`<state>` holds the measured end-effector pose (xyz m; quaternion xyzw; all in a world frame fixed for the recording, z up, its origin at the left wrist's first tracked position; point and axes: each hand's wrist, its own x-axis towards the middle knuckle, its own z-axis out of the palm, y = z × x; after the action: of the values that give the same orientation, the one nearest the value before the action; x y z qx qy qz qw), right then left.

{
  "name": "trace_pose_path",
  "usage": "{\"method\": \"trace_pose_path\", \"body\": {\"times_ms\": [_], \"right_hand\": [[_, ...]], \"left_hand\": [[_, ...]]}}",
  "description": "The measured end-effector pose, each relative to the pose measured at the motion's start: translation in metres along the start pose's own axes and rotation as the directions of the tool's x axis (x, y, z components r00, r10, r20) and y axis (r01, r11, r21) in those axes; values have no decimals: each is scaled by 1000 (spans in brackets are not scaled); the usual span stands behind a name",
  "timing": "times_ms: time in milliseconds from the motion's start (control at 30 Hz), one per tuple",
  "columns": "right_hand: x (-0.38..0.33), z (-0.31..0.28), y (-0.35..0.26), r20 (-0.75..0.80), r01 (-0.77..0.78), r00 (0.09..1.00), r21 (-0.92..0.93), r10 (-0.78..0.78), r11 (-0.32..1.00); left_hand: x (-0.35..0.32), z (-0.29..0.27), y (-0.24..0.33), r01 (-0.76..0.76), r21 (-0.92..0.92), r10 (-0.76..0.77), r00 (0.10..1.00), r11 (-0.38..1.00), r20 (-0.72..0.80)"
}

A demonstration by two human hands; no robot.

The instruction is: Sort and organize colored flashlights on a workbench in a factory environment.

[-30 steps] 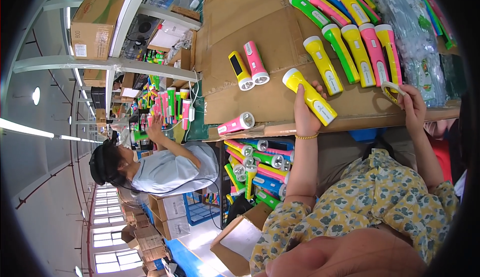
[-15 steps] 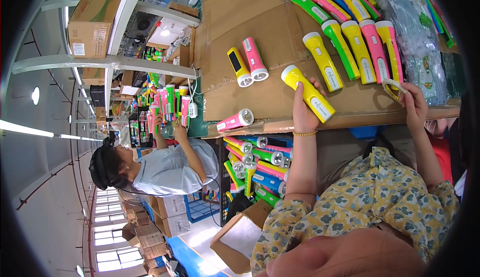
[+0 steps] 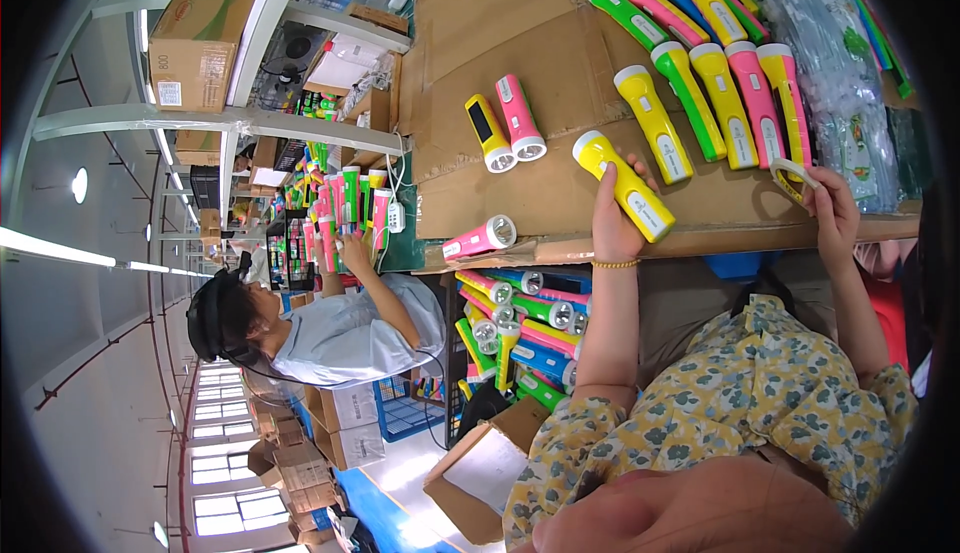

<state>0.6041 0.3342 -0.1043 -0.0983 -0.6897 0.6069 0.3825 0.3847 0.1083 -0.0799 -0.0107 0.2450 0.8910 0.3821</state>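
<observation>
My left hand (image 3: 617, 221) is closed round a yellow flashlight (image 3: 628, 193) with a white head, held over the front edge of the cardboard-covered table. The flashlight lies tilted, its head toward the far left. To the right, my right hand (image 3: 836, 211) pinches a thin white ring (image 3: 788, 177) between thumb and fingers; some yellow shows inside it, and its exact kind is unclear. The ring is apart from the held flashlight. Just beyond my hands, several flashlights lie side by side, among them a yellow one (image 3: 652, 123) and a pink one (image 3: 752, 98).
Clear plastic bags (image 3: 850, 83) lie at the right. Two flashlights, yellow (image 3: 486, 131) and pink (image 3: 517, 113), and another pink one (image 3: 478, 240) lie on the left. Below the table edge is a pile of flashlights (image 3: 540, 353). A co-worker (image 3: 350, 328) handles flashlights farther left.
The whole view has shifted slightly to the right. My hands keep their holds on the flashlight and the ring. The co-worker's hands have moved among the flashlights.
</observation>
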Motion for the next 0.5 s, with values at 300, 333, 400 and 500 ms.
{"method": "trace_pose_path", "body": {"times_ms": [300,333,400,500], "right_hand": [[1,1,-1,-1,-9,1000,0,9,1000],[2,2,0,-5,-1,1000,-3,1,1000],[4,1,-2,-1,1,1000,-3,-1,1000],[4,-4,-7,-9,-5,1000,-19,5,1000]], "left_hand": [[0,1,3,27,-22,-27,1000,999,-6],[0,3,3,26,-19,-26,999,999,-18],[0,7,7,23,-13,-24,1000,1000,-20],[1,10,5,44,-6,-44,999,999,1]]}}
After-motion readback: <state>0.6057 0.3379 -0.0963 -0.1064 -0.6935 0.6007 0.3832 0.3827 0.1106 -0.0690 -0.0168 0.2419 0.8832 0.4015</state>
